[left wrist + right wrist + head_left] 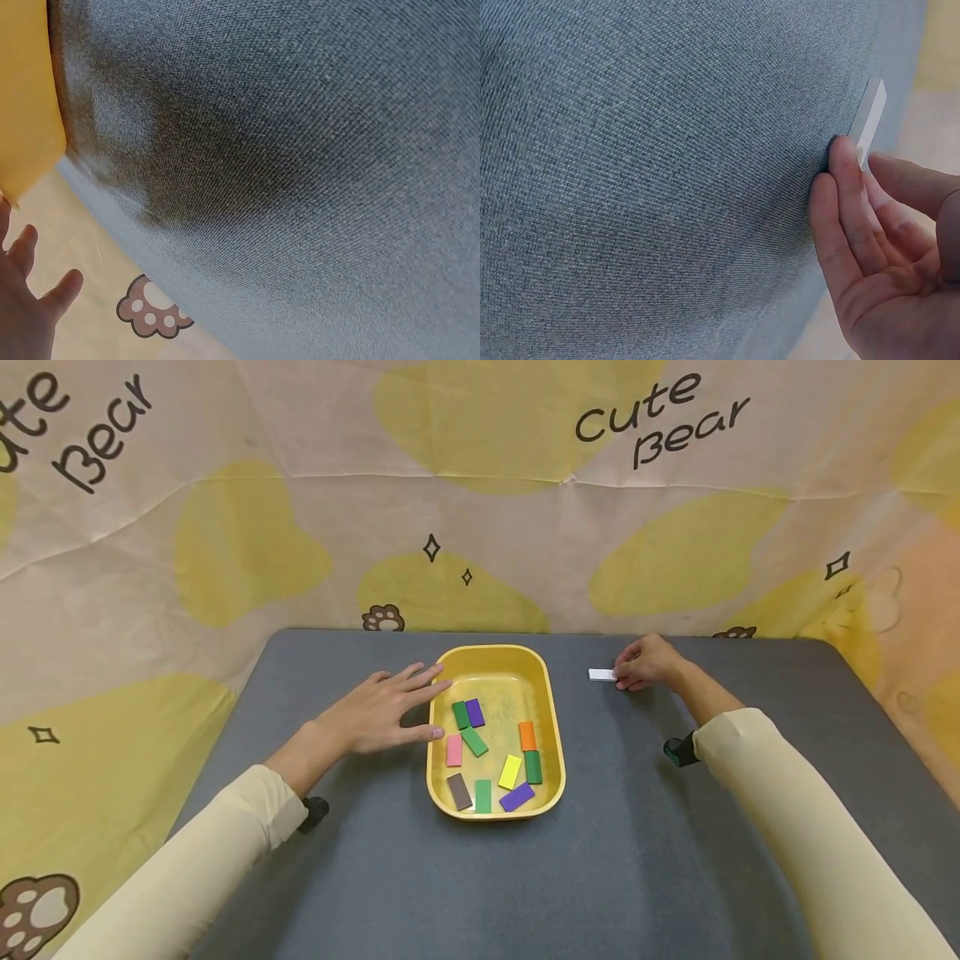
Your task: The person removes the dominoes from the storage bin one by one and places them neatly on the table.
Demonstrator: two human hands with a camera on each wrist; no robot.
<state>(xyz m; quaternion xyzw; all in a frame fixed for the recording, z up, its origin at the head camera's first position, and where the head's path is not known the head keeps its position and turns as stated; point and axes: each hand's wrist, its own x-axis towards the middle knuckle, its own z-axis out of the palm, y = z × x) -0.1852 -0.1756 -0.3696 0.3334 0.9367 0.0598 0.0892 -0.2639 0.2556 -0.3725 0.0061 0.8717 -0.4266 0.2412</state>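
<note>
My right hand pinches one end of a white rectangular block near the table's far edge, right of the tray. In the right wrist view the thumb and fingertips meet at the near end of that white block; its other end sticks out. My left hand is spread with straight fingers at the left rim of a yellow tray, fingertips overlapping the rim. Inside the tray lie several coloured blocks, among them a pink block, an orange block and a yellow block.
The dark grey table carries the tray near its middle. A printed cloth hangs behind the table's far edge. A small dark device sits under the left wrist, another dark device under the right.
</note>
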